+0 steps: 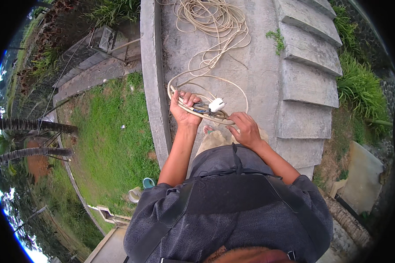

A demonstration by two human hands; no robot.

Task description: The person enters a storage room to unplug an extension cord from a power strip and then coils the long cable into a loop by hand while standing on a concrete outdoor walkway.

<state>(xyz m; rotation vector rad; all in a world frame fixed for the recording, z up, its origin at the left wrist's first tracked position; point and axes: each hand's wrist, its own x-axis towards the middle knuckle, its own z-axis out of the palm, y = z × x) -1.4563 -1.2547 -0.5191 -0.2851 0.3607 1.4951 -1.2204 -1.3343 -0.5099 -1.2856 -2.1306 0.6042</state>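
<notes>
Left hand, to the left of the white plug, was closed around a looped bundle of cream cable; right hand, apart from it and to the plug's lower right, had fingertips at the bundle's end, though whether they gripped I could not tell. Beyond the plug, loose coils lay on concrete; steps stood to its right.

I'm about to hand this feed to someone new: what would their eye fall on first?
Probably the white plug, bright against the pale cable loops that the left hand grips, with the right hand at their other end. Next, the big cable tangle on the concrete at the top; then the concrete steps at right and the green lawn at left.
</notes>
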